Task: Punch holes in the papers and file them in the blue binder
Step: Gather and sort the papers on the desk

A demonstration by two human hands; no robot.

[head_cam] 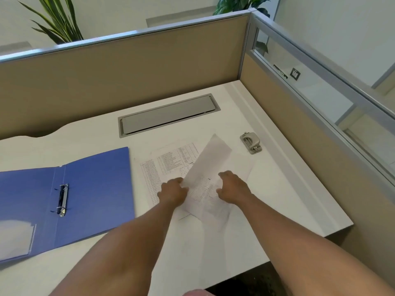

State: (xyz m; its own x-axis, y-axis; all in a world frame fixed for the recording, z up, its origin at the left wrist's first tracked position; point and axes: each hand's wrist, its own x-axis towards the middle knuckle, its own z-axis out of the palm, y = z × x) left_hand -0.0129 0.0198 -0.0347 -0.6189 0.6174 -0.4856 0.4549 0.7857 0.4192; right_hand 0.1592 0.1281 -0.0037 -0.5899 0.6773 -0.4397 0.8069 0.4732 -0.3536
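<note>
A printed sheet [208, 165] is lifted off the desk at a slant, its far end pointing toward the hole punch. My left hand [173, 192] grips its left edge and my right hand [232, 186] grips its right edge. Under it lie more printed papers [168, 165] with tables on them, flat on the white desk. The blue binder [89, 189] lies open to the left, its metal rings [62, 199] showing at the spine. A small grey hole punch [251, 143] stands beyond the papers, at the right.
A grey cable flap [168, 115] is set into the desk [213, 248] behind the papers. Beige partition walls [128, 67] close off the back and right sides. The desk's front edge runs close on the right, below my right arm.
</note>
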